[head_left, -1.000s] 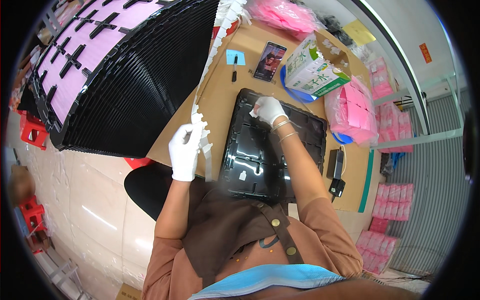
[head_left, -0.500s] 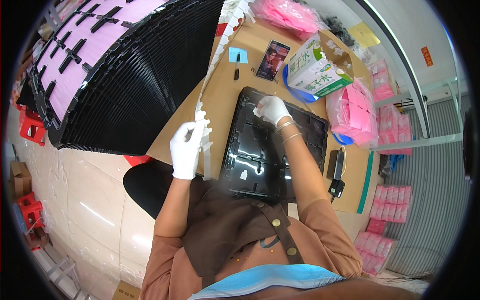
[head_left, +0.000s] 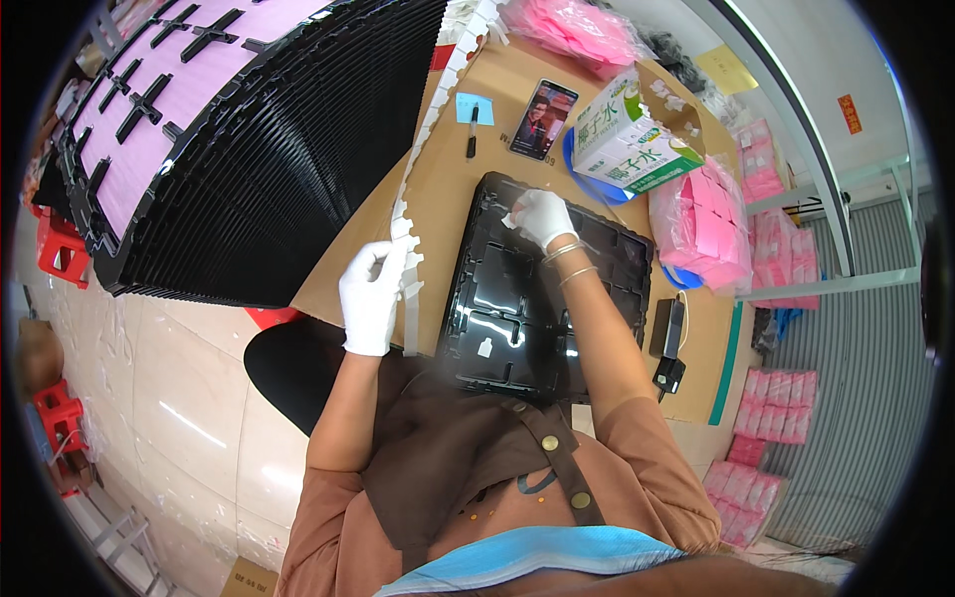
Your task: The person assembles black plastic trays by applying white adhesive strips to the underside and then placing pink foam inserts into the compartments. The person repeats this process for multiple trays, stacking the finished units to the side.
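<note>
Trays come first to the eye: a black moulded tray (head_left: 542,289) lies flat on the cardboard-covered table (head_left: 468,189) in front of the person, its shallow compartments glossy, with one small white piece (head_left: 484,347) lying in a near compartment. The right hand (head_left: 542,216), in a white glove, presses fingers down on the tray's far corner, pinching a small white bit. The left hand (head_left: 370,297), also gloved, is closed around a long strip of white tabs (head_left: 426,149) that runs away along the table's left edge. A tall stack of black trays (head_left: 249,169) with pink sheets on top stands to the left. Beyond the tray lie a blue note (head_left: 475,107), a black pen (head_left: 472,131) and a phone (head_left: 543,118); a green-and-white carton (head_left: 637,144) sits just beside a clear bag of pink packets (head_left: 706,224).
</note>
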`<state>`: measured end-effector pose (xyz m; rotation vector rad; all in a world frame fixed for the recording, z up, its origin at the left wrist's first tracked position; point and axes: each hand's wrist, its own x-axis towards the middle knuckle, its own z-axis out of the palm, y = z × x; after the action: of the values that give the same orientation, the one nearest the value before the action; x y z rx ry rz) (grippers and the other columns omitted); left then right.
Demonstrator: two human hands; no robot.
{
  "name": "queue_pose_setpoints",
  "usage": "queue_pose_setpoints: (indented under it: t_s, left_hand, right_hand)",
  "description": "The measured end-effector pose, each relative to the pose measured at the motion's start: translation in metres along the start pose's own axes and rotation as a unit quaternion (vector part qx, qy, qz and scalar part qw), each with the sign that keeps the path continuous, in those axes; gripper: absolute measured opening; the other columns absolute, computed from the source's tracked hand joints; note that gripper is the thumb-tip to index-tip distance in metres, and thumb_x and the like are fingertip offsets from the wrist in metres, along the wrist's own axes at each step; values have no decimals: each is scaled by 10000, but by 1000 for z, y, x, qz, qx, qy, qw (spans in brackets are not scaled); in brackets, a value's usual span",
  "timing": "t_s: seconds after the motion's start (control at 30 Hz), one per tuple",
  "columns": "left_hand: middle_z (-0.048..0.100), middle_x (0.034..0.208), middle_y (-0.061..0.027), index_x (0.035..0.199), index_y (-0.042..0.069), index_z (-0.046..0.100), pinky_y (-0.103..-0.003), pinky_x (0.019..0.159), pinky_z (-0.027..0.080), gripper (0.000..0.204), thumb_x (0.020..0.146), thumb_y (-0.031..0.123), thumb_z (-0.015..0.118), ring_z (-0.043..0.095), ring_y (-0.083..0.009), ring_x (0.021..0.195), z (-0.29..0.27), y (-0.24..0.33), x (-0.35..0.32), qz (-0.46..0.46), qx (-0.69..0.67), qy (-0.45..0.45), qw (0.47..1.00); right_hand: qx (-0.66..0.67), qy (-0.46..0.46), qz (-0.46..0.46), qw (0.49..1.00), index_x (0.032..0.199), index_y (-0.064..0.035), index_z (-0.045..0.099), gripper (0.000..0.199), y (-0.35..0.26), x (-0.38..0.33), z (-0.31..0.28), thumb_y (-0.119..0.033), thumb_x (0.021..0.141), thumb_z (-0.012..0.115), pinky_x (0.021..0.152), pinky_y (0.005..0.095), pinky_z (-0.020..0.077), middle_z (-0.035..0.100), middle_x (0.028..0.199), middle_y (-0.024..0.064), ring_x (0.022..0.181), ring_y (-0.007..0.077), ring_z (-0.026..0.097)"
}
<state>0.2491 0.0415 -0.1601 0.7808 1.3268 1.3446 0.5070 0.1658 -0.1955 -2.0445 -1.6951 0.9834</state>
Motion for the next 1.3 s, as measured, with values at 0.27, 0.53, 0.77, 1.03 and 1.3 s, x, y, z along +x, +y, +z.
queue_pose_setpoints:
  t_s: [0.27,0.53,0.77,1.03,1.3]
  left_hand:
    - [601,739,15,917,22,638,-169,473,329,150,923,170,611,409,-2,528,0,-3,0,4,0,-3,1000]
    - [554,685,42,948,20,645,-177,485,337,176,917,191,621,428,-2,546,-7,-2,-2,2,24,5,1000]
    - [546,691,44,948,27,648,-170,484,332,155,911,177,633,427,-4,544,-5,-3,1,10,4,-14,1000]
    - [537,685,47,937,30,646,-172,486,330,157,916,184,628,422,-2,547,-2,-4,-4,10,6,-15,1000]
    - [552,695,39,934,28,645,-170,488,332,150,918,175,621,436,0,559,-3,1,-6,7,0,-13,1000]
  right_hand:
    - [-181,156,-162,957,772,-29,629,48,13,-7,20,-47,758,586,728,430,511,652,822,181,809,366,644]
    - [58,-43,-142,987,765,28,570,111,10,-135,28,112,773,498,588,300,503,586,644,107,608,186,623]
    - [-130,-10,-211,969,885,4,638,119,19,-189,57,-70,813,581,669,389,525,647,749,184,721,349,651]
    - [-5,-41,-130,991,880,17,663,129,13,-185,47,12,788,573,654,350,524,664,761,184,709,299,662]
    - [37,-124,-63,990,852,22,655,170,20,-187,43,42,797,496,651,330,520,656,729,150,699,215,670]
